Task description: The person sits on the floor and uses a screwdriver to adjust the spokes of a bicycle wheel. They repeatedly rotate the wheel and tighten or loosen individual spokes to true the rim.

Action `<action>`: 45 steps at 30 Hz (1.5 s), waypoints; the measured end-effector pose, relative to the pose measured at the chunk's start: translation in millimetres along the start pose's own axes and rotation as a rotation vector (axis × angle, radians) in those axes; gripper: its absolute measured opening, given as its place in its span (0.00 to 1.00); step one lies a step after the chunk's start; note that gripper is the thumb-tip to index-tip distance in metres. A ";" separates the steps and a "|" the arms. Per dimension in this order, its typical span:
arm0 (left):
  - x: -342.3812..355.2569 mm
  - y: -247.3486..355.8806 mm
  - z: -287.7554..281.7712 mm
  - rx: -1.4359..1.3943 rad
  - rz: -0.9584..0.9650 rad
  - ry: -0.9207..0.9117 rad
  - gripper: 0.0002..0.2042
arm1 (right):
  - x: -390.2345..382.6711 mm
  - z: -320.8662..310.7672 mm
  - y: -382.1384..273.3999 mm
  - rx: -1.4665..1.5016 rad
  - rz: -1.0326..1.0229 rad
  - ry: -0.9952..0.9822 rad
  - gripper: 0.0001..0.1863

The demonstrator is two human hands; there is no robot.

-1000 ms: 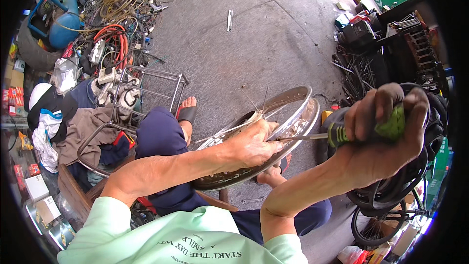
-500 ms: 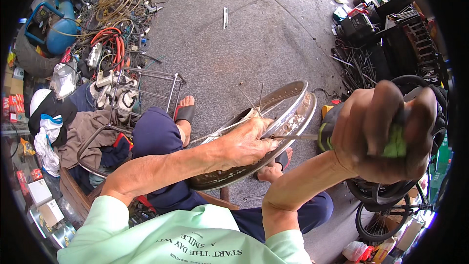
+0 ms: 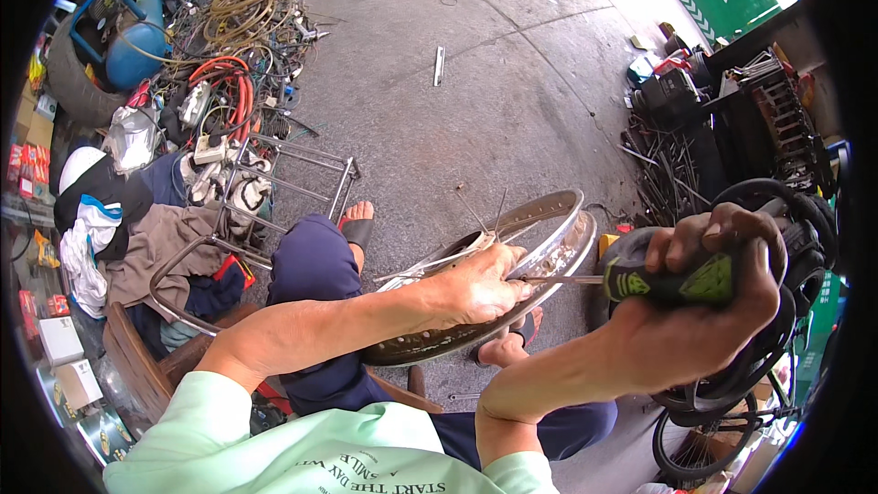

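A worn metal wheel rim [image 3: 574,247] stands tilted between my knees, with a few loose spokes [image 3: 501,210] sticking up from its middle. My left hand [image 3: 476,288] is closed at the rim, thumb and fingers pinching beside the tip of a thin shaft. That shaft belongs to a screwdriver [image 3: 672,276] with a thick black-and-green handle. Wrapped round the handle, my right hand [image 3: 718,311] holds it level, pointing left at the rim. The exact contact of the tip is hidden by my left fingers.
A metal-tube frame [image 3: 293,174] stands to the left, near heaped clothes [image 3: 165,252] and tangled cables [image 3: 242,9]. Metal rods [image 3: 658,169] and tools lie at the right, with black tyres [image 3: 768,210] nearer. A metal strip [image 3: 439,66] lies on the floor ahead.
My right hand has moved slightly down and left; its grip has shifted, leaving more of the screwdriver's handle visible. The left hand stays at the rim. The whole view has shifted a little.
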State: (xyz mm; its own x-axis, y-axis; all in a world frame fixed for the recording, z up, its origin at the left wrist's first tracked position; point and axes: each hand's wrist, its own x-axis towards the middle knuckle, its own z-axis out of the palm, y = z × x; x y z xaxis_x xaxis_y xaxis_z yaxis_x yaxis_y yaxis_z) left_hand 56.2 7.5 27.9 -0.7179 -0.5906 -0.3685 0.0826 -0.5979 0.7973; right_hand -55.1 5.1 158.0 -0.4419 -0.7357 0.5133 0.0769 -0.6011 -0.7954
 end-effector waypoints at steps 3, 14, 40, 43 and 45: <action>-2.5 2.3 -1.5 0.047 -0.014 0.007 0.10 | 12.0 -1.0 8.4 -0.056 0.016 -0.055 0.16; 3.2 4.1 -3.5 -0.015 -0.055 -0.038 0.14 | 38.3 -39.4 13.3 0.467 0.138 -0.755 0.13; -8.1 3.7 -9.3 0.031 -0.071 -0.081 0.17 | 28.1 -41.5 15.0 0.321 0.092 -0.491 0.15; -9.1 7.9 -6.7 -0.062 -0.061 -0.111 0.17 | 54.7 -45.1 24.5 0.723 0.179 -1.043 0.16; -11.1 5.8 -5.6 -0.105 -0.099 -0.142 0.17 | 60.0 -39.2 31.6 0.939 0.225 -1.305 0.18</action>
State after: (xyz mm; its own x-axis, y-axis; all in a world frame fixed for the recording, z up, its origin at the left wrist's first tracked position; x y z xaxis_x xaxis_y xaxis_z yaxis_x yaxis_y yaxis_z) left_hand 68.6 7.5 33.9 -0.8158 -0.4482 -0.3655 0.0731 -0.7068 0.7036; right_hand -114.1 -45.7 151.0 0.6335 -0.2865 0.7187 0.7372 -0.0587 -0.6732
